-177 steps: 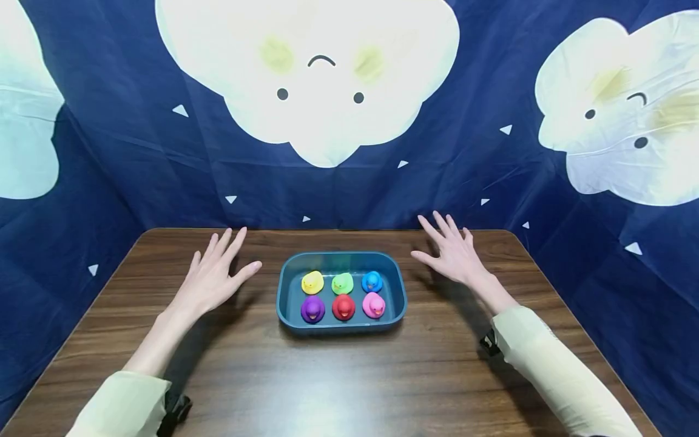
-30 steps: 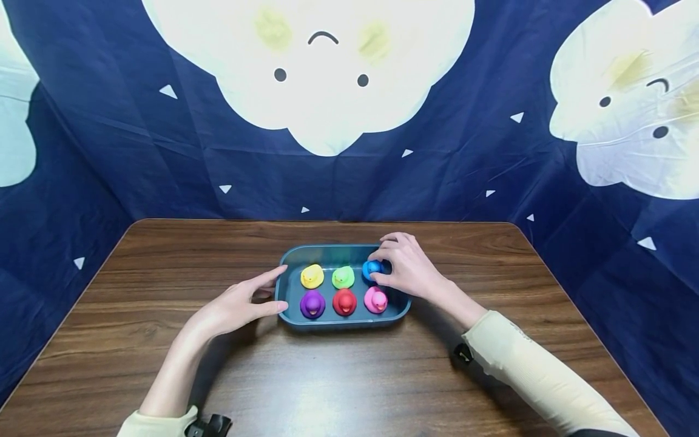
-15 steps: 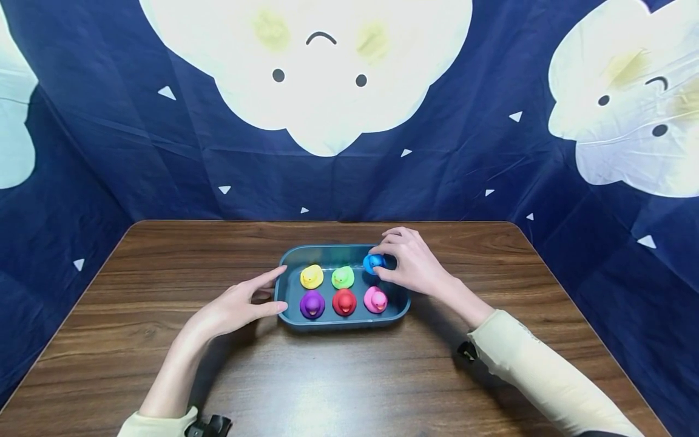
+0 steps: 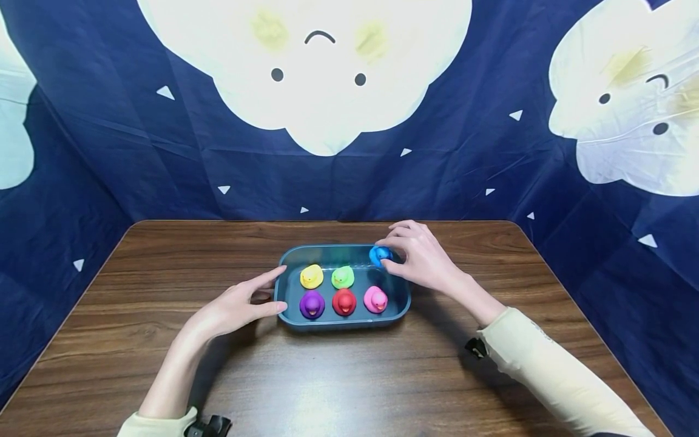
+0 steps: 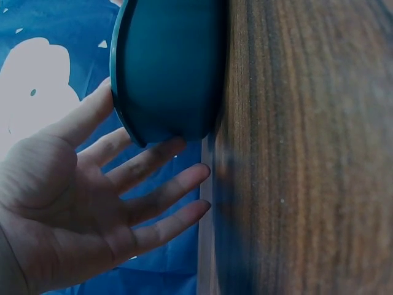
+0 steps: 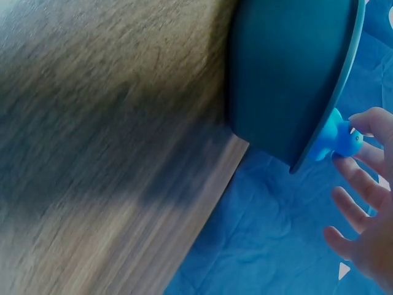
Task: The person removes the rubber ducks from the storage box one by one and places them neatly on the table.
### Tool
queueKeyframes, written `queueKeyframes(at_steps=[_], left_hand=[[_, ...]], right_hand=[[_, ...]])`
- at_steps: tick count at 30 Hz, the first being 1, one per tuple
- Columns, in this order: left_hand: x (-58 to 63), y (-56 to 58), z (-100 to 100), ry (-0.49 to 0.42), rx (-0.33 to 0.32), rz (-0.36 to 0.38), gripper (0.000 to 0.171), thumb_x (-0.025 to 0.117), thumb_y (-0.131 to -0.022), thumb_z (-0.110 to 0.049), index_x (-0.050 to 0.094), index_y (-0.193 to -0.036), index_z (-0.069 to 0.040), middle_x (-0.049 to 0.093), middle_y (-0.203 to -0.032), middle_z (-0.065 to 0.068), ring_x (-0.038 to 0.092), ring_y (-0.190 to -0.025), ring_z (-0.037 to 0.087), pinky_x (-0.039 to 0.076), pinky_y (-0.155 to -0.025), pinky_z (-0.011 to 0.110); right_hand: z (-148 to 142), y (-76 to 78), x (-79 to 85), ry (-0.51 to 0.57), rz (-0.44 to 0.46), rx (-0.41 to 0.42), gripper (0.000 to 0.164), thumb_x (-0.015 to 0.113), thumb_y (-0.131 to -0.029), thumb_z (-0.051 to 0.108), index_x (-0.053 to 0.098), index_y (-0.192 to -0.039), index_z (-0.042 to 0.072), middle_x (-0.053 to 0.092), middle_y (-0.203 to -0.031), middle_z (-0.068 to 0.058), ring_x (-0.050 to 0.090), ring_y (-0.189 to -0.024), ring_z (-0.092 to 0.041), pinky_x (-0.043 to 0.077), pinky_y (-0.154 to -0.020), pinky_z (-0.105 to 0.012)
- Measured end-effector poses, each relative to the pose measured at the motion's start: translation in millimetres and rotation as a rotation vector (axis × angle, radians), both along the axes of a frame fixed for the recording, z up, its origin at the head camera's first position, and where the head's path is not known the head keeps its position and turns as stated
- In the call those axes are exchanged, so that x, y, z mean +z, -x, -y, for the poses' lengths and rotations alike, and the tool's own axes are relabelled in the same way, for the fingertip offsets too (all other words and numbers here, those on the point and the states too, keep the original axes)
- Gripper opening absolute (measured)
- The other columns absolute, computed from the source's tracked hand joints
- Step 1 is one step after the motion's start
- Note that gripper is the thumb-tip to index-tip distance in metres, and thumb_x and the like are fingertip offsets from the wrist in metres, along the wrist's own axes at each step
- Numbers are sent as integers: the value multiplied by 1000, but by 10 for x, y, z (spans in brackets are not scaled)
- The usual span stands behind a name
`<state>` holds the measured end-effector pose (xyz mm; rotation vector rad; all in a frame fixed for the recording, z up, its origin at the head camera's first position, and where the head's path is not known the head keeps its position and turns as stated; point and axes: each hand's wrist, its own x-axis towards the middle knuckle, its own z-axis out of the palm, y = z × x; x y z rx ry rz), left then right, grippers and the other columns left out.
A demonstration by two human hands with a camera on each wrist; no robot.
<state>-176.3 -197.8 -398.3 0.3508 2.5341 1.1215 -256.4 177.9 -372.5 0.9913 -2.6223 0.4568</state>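
From my end, I've got the right hand (image 4: 417, 255) pinching the blue duck (image 4: 379, 255), poking above the tray (image 4: 341, 326) rim; left hand (image 4: 232, 309) spread, touching the tray, five other ducks (image 4: 344, 302) between hands.

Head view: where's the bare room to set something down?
Bare table lies in front of the tray, and between the left hand and the table's left edge. Crowded: inside the tray around five ducks, and at its far right corner, where the right hand pinches the blue duck.
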Motion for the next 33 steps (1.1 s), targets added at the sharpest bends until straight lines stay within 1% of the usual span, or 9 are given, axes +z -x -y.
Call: queueKeyframes(at_steps=[9, 14, 20, 25, 33], left_hand=[[3, 4, -2, 4, 0, 6, 82, 68, -96, -51, 30, -163, -25, 49, -157, 19, 53, -140, 38, 45, -111, 63], [4, 5, -1, 14, -1, 7, 82, 68, -95, -53, 30, -163, -27, 48, -158, 19, 50, -143, 40, 44, -111, 64], [5, -1, 3, 10, 1, 15, 82, 68, -96, -52, 29, -164, -27, 48, -158, 19, 50, -143, 39, 44, -111, 64], [9, -2, 3, 12, 3, 17, 82, 68, -96, -52, 29, -164, -27, 49, -157, 20, 50, -143, 39, 44, -111, 64], [8, 3, 0, 3, -1, 20, 82, 68, -96, -50, 29, -164, -27, 48, -158, 19, 49, -144, 39, 43, -111, 64]], right_hand=[[-119, 25, 18, 27, -43, 4, 27, 78, -87, 27, 80, -112, 18, 75, -104, -2, 60, -120, -27, 47, -102, -51], [-200, 39, 19, 26, -48, -2, 27, 78, -86, 26, 80, -112, 17, 75, -104, -3, 60, -118, -27, 47, -102, -52], [-276, 52, 37, 32, -57, -6, 27, 79, -87, 25, 80, -112, 15, 75, -104, -4, 60, -119, -28, 47, -101, -54], [-346, 65, 49, 39, -69, -16, 28, 80, -85, 24, 80, -111, 15, 75, -103, -4, 61, -118, -29, 47, -100, -54], [-473, 89, 20, 33, -67, -45, 30, 80, -83, 23, 80, -112, 15, 75, -106, -6, 61, -117, -29, 47, -98, -54]])
